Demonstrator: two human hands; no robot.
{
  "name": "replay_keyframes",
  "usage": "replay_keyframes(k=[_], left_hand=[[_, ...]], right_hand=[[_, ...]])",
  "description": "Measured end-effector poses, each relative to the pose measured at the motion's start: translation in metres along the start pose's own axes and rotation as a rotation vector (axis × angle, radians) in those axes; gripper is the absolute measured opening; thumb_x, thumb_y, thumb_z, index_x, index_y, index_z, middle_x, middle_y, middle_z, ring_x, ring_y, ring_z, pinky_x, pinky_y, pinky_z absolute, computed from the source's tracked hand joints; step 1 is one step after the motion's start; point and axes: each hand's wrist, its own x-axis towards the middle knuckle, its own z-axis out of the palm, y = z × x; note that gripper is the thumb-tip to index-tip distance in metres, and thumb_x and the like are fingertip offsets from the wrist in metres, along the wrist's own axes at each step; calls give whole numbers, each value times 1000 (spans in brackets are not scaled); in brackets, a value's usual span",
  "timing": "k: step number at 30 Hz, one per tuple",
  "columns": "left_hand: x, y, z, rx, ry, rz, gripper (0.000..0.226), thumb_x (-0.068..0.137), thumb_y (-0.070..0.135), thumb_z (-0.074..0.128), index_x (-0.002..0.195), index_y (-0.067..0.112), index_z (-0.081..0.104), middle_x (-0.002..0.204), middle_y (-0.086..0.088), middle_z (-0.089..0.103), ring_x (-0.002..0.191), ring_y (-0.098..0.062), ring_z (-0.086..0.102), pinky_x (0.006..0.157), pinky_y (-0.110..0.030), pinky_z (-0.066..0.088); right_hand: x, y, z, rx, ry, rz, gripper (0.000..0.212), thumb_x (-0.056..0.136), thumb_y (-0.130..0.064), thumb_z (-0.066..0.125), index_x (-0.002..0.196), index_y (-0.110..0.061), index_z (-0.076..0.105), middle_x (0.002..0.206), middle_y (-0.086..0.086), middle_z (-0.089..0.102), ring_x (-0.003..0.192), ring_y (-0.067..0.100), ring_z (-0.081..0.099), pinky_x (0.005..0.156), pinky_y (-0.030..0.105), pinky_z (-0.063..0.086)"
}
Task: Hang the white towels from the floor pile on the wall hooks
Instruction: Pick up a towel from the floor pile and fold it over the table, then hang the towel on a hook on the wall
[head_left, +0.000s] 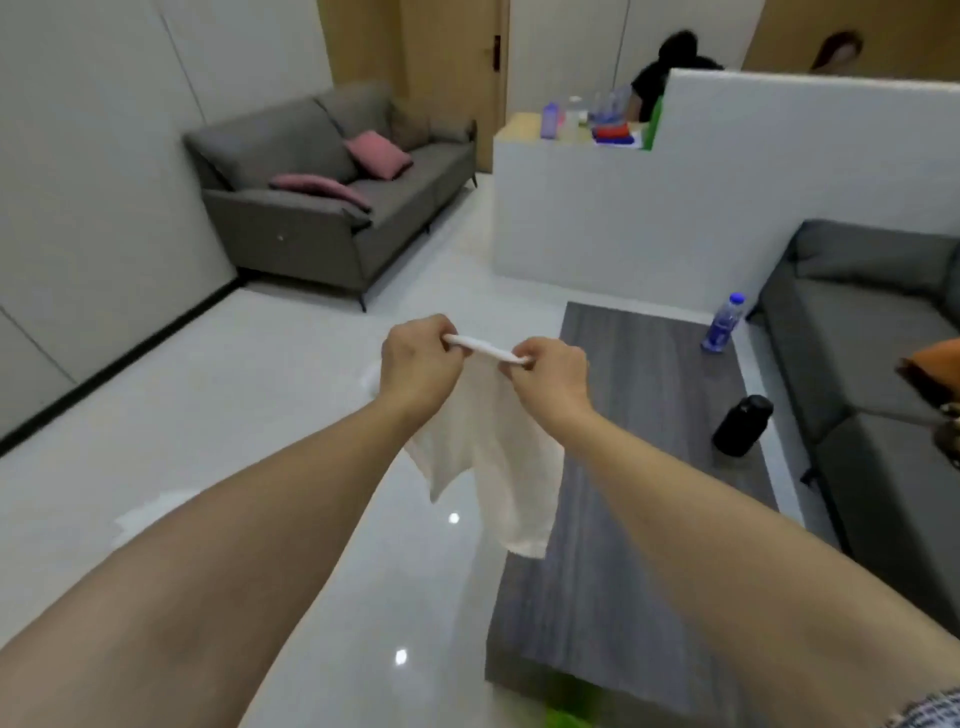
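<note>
Left hand: the left hand (418, 364) is stretched forward at about chest height, back of the hand up, fingers curled and pinching one end of the towel's top edge.
Right hand: the right hand (550, 376) is held just beside it, a little lower, fingers curled round the other end of the same edge.
Arms: both forearms are bare and reach forward, converging toward the hands.
White towel: the white towel (488, 457) has its top edge bunched into a narrow roll between the two hands; the rest hangs down loose, with uneven lower corners.
Towel position: it hangs in the air over the glossy white floor (208, 415), at the near edge of the grey coffee table (649, 467).
</note>
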Motion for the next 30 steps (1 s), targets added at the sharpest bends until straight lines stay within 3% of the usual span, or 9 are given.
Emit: replay_keyframes(k=[4, 8, 10, 12, 15, 19, 22, 25, 30], left_hand=[[13, -15, -125, 84, 186, 42, 14, 87, 32, 63, 77, 22, 64, 75, 8, 54, 76, -17, 55, 60, -26, 33], [8, -40, -241, 238, 361, 44, 15, 85, 38, 68, 83, 23, 71, 83, 5, 48, 80, -19, 51, 62, -25, 33], [0, -56, -301, 327, 460, 51, 16, 83, 36, 70, 85, 21, 74, 89, 2, 53, 88, -23, 52, 72, -30, 38], [-11, -74, -360, 357, 529, 39, 14, 82, 33, 71, 82, 20, 73, 95, 2, 60, 93, -24, 53, 78, -32, 41], [-30, -104, -443, 387, 607, -33, 15, 84, 34, 67, 74, 24, 63, 75, 5, 60, 78, -22, 58, 65, -27, 34], [-55, -145, -546, 398, 750, -144, 19, 83, 37, 66, 74, 21, 61, 67, 6, 61, 71, -18, 55, 60, -27, 34], [-76, -176, -621, 367, 875, -196, 26, 81, 37, 66, 64, 21, 54, 56, 10, 51, 60, -10, 48, 54, -25, 33], [-102, -204, -693, 391, 995, -244, 29, 82, 36, 65, 63, 21, 50, 55, 10, 47, 57, -6, 44, 53, -25, 33], [-159, -243, -808, 568, 1113, -372, 20, 86, 30, 64, 74, 17, 56, 65, 6, 55, 68, -16, 50, 56, -22, 36]], right_hand=[[-3, -121, 9, -175, 80, -359, 21, 90, -37, 56, 85, -23, 71, 82, 1, 58, 78, 25, 56, 65, 33, 46], [-11, -236, 32, -248, 204, -768, 18, 86, -30, 57, 84, -15, 68, 104, 4, 56, 96, 27, 48, 79, 38, 40], [-21, -291, 47, -202, 163, -954, 14, 84, -25, 58, 80, -12, 63, 93, 5, 65, 95, 30, 56, 77, 38, 36], [-36, -346, 65, -100, 78, -1065, 15, 84, -21, 58, 72, -12, 53, 71, 6, 62, 75, 34, 58, 67, 35, 33], [-65, -424, 97, 131, -48, -1144, 19, 85, -20, 60, 71, -14, 48, 59, -1, 46, 60, 29, 49, 57, 34, 32], [-109, -527, 148, 452, -267, -1130, 18, 79, -18, 63, 66, -10, 53, 60, 6, 54, 59, 20, 52, 55, 32, 41], [-147, -608, 189, 681, -427, -1147, 21, 73, -13, 63, 62, -3, 48, 57, 3, 41, 54, 12, 37, 50, 28, 30], [-188, -689, 230, 822, -608, -1161, 23, 76, -11, 62, 65, 1, 45, 60, 2, 38, 57, 12, 35, 53, 28, 28], [-265, -809, 297, 916, -845, -1284, 22, 84, -14, 66, 71, 0, 54, 64, 3, 45, 60, 14, 41, 56, 29, 32]])
